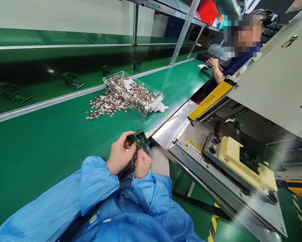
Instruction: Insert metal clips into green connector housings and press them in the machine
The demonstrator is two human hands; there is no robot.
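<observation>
My left hand (122, 153) grips a dark green moulded plastic part (140, 137) by its left side, thumb in front and fingers behind. Pinched together at the part's lower edge, the fingertips of my right hand (142, 164) hide whatever is between them. Both hands are close together over my lap, by the bench's front edge. Beyond them on the bench lies a loose heap of small shiny metal pieces (106, 104). A clear plastic box (154, 104) full of the same pieces stands against the heap, with white paper scraps on top.
To the right stands a machine with a cream fixture (231, 154) holding another dark green part (249, 158). A yellow bar (211, 99) slants above its metal bed (188, 134). Several green parts sit on the strip behind the rail (47, 102). A co-worker's hand (213, 64) is at the far end.
</observation>
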